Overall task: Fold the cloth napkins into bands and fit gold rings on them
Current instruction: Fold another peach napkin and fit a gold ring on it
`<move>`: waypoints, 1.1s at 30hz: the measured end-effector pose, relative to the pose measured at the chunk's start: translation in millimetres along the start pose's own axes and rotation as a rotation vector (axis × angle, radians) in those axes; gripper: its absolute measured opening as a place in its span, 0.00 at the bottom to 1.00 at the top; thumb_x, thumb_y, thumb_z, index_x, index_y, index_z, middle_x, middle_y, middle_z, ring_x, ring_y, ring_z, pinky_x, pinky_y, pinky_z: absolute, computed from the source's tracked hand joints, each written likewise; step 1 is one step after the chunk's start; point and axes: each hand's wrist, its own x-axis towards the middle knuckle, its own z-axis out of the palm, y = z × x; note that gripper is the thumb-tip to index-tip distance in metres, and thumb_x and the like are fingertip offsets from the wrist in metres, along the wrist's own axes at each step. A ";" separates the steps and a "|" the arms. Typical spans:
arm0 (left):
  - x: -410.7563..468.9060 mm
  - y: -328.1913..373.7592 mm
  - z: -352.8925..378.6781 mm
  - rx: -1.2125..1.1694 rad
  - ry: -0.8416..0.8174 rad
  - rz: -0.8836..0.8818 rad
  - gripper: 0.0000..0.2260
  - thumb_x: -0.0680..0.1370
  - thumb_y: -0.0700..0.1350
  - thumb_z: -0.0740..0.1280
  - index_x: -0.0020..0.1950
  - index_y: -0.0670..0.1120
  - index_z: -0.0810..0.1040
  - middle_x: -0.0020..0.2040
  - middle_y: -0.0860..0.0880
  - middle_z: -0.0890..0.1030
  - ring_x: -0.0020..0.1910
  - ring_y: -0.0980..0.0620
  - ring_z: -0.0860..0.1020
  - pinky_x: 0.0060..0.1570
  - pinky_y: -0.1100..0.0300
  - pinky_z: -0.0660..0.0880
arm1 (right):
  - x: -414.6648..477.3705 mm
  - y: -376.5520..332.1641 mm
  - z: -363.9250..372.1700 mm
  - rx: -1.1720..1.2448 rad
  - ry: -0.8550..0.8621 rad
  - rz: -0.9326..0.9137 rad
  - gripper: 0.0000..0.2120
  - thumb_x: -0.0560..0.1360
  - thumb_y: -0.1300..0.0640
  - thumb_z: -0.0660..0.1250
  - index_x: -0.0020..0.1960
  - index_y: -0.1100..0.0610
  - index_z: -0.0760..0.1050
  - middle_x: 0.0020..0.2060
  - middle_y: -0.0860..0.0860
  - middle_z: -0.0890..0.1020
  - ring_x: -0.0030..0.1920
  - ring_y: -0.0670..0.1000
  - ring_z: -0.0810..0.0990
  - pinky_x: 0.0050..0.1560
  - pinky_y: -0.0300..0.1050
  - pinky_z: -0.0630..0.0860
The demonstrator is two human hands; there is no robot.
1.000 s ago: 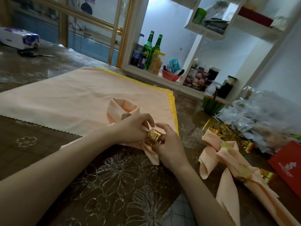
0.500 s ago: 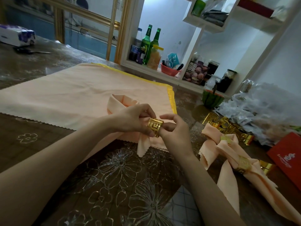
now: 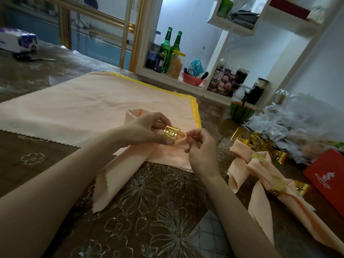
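Fingers point(image 3: 160, 122) of left hand point(image 3: 143, 131) grip gold metal ring point(image 3: 171, 134) around folded peach cloth napkin point(image 3: 119, 174); right hand point(image 3: 202, 151) pinches its tip.
Brown floral surface point(image 3: 149, 202), white shelves point(image 3: 230, 27) behind; tail, earlier below ring, trails left.

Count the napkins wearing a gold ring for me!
3. The held napkin has its ring gripped by the left hand. Two more overlap at the right: the far napkin and the near napkin. The plastic bags might hide others.
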 end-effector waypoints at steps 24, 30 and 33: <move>2.0 -10.8 19.6 0.499 0.189 -0.024 0.21 0.73 0.56 0.68 0.64 0.56 0.70 0.65 0.53 0.74 0.69 0.50 0.65 0.72 0.49 0.53 | 4.6 -5.1 1.8 -0.491 -0.310 -0.083 0.07 0.76 0.59 0.62 0.49 0.61 0.77 0.44 0.55 0.79 0.45 0.53 0.75 0.37 0.42 0.66; -11.8 4.9 32.9 0.695 0.079 -0.366 0.50 0.71 0.67 0.64 0.76 0.48 0.34 0.74 0.41 0.31 0.73 0.40 0.33 0.70 0.41 0.34 | 18.6 -12.8 5.5 -0.114 -0.363 0.188 0.15 0.75 0.65 0.57 0.32 0.54 0.70 0.31 0.49 0.72 0.34 0.46 0.68 0.36 0.41 0.65; -13.9 10.0 44.1 0.636 0.103 -0.469 0.53 0.71 0.63 0.67 0.74 0.46 0.29 0.72 0.41 0.27 0.73 0.41 0.30 0.70 0.42 0.37 | 30.4 -20.8 4.6 -0.164 -0.485 0.254 0.15 0.78 0.61 0.57 0.32 0.54 0.69 0.32 0.47 0.72 0.32 0.43 0.68 0.31 0.34 0.65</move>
